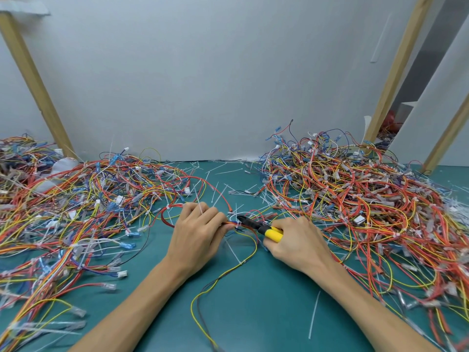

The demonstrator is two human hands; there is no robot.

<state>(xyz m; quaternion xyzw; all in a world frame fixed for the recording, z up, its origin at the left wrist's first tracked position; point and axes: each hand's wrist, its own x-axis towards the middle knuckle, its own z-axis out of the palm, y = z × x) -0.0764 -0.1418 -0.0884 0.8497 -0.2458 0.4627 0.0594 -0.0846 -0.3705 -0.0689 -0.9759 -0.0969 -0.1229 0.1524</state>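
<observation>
Item: wire harness [236,227], thin insulated leads in red, yellow, blue and white. It lies low on the table between my two hands. My left hand [198,232] has curled fingers that pinch it at its left end, and it meets the nose of the cutters [265,229] at its right.

Look: the leads gather into a tight knot at the pinch. One yellow lead and one dark lead trail loose toward me in a long curve over the mat. A white cable tie [199,207], stiff and straight, stands up past my left knuckles.

Tool: cutters with a dull black metal head and smooth, rounded yellow handles. My right hand [297,240] is wrapped round the handles, and the head points left into the knot. I cannot tell whether the blades are parted.

Surface: green mat [253,308], flat and matt, strewn with clipped white tie ends.

Stock: left heap [76,204] and right heap [355,199] of similar harnesses, tangled, glossy, with clear plastic connectors.
</observation>
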